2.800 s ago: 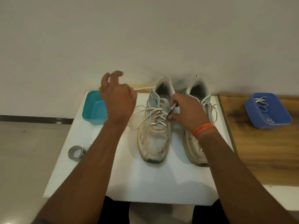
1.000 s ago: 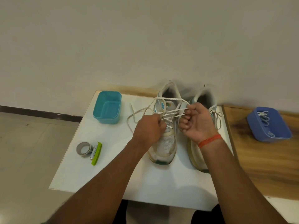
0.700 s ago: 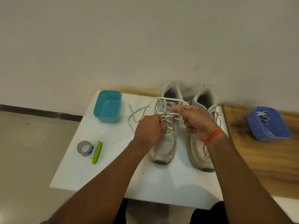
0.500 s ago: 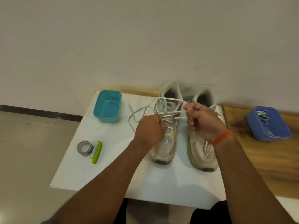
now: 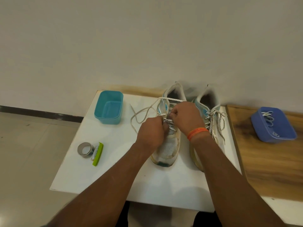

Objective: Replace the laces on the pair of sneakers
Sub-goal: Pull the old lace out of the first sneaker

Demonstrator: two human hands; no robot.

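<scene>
Two worn white sneakers stand side by side on a white table (image 5: 114, 177), toes toward me. The left sneaker (image 5: 168, 148) carries a loose white lace (image 5: 144, 110) that loops out to its left and crosses its collar. My left hand (image 5: 151, 133) grips the lace over the eyelet rows. My right hand (image 5: 186, 115), with an orange band at the wrist, pinches the lace near the upper eyelets. The right sneaker (image 5: 211, 112) is laced, its lace ends hanging down its right side.
A teal tub (image 5: 109, 107) sits at the table's back left. A roll of grey tape (image 5: 84, 149) and a green cutter (image 5: 98, 154) lie at the left. On the wooden surface (image 5: 265, 169) to the right, a blue tub (image 5: 273, 125) holds white laces.
My right hand has moved left from above the right sneaker back to the left sneaker's upper eyelets. My left hand has stayed on the lace over the eyelets.
</scene>
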